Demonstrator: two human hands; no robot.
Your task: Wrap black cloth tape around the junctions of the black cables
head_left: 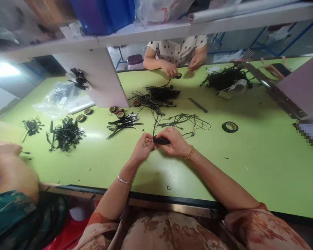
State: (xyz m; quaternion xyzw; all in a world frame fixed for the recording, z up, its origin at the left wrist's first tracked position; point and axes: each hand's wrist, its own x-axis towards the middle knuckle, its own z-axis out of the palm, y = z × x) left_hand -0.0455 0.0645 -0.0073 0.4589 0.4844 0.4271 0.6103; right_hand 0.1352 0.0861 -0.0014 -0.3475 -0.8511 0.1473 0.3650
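Observation:
My right hand (175,142) is closed around a roll of black tape (161,140), which it holds edge-on over the green table. Pinched in the fingers of my left hand (144,147) is a thin black cable (154,129), whose strand runs up from between the two hands. Both hands meet at the tape, so the exact contact point is hidden. Just beyond them lies a loose spread of black cables (184,121). To the left rests a bundle of short black strips or cables (122,124).
Another tape roll (230,127) lies flat at right. Cable heaps (67,134) sit at left and a larger tangle (160,94) ahead. A co-worker's hands (169,69) work across the table; another person's arm (13,166) is at left. A shelf (156,33) overhangs the table.

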